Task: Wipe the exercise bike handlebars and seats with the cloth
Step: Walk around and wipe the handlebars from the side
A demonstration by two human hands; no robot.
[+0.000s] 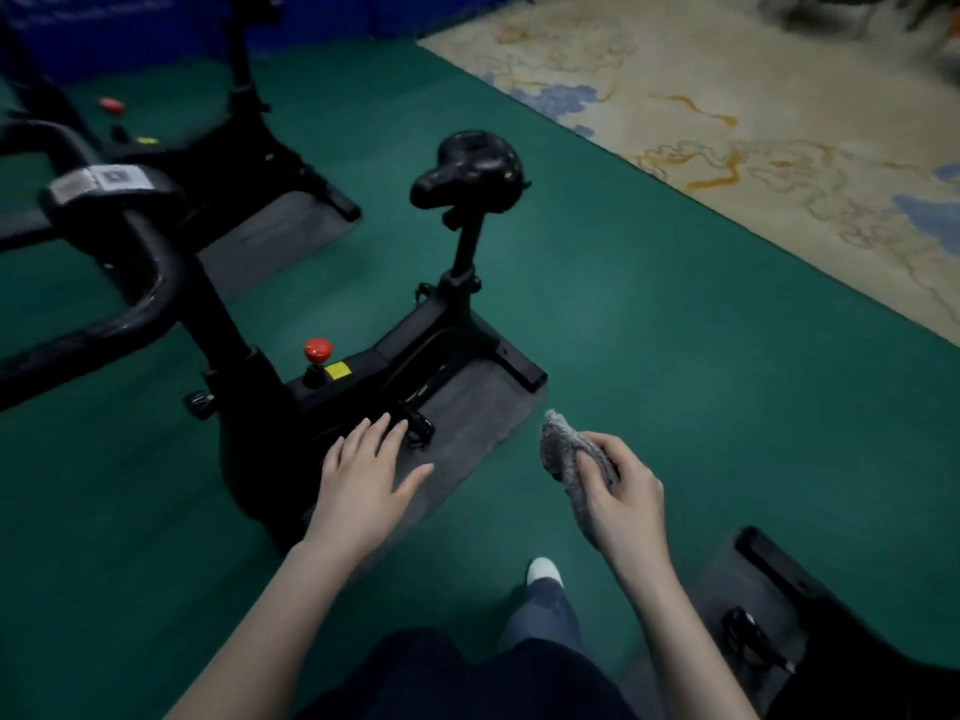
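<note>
A black exercise bike stands ahead on a grey mat. Its seat [470, 171] sits on a post at centre, and its curved handlebars [119, 283] reach in from the left. My right hand [621, 493] grips a crumpled grey cloth [563, 454] in the air, low and to the right of the bike, well short of the seat. My left hand [363, 472] hovers with fingers spread above the bike's frame and mat, touching nothing that I can make out.
A second black bike [244, 148] stands behind at upper left, and part of a third [810, 610] shows at lower right. A red knob [318, 349] sticks up from the near frame. Green floor surrounds the bikes; a patterned beige carpet [753, 127] lies at right.
</note>
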